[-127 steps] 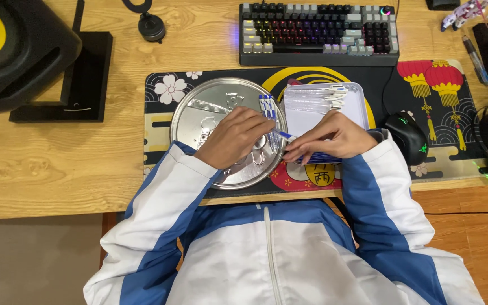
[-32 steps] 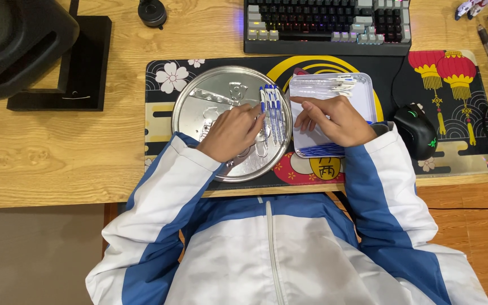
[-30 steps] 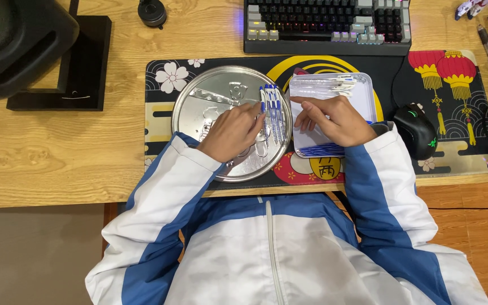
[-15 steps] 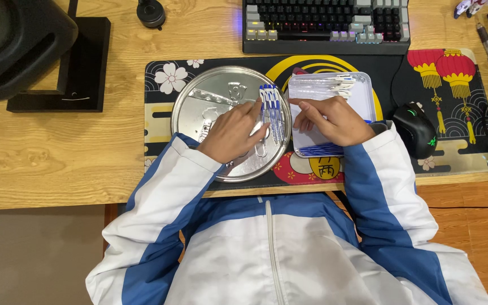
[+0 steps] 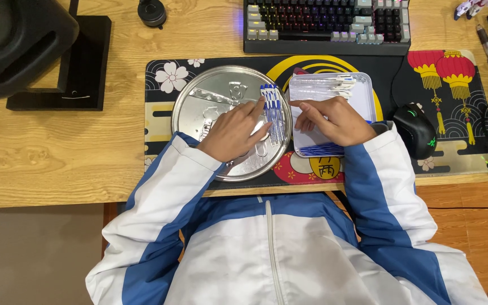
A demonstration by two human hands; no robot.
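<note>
Resting on a round silver tray (image 5: 199, 107), the left hand (image 5: 234, 133) lies flat with its fingers spread a little apart. Its fingertips touch a small row of blue-and-white sticks (image 5: 272, 110) that lie side by side on the right part of the tray. They look like cotton swabs with blue middles, but they are too small to tell for sure. The fingers press lightly on the row, probably to keep the sticks neat and stop them from rolling.

Just beside it, the right hand (image 5: 331, 120) sits over a white rectangular tray (image 5: 369, 96). Its fingers are curled in and close together. They seem to pinch something small, but I cannot tell what is between them. More white sticks (image 5: 334, 85) lie in a loose pile at the top of this tray, and a thin blue bunch (image 5: 317, 150) shows at its bottom edge. The two trays sit touching or nearly touching, so things can go from one to the other with a short reach.

Both trays stand on a dark desk mat (image 5: 159, 79) with flowers and red lanterns. A keyboard (image 5: 323, 25) is above them, a black mouse (image 5: 416, 130) is to the right, and a black speaker (image 5: 24, 45) stands far off to the left on the wooden desk (image 5: 40, 158).
</note>
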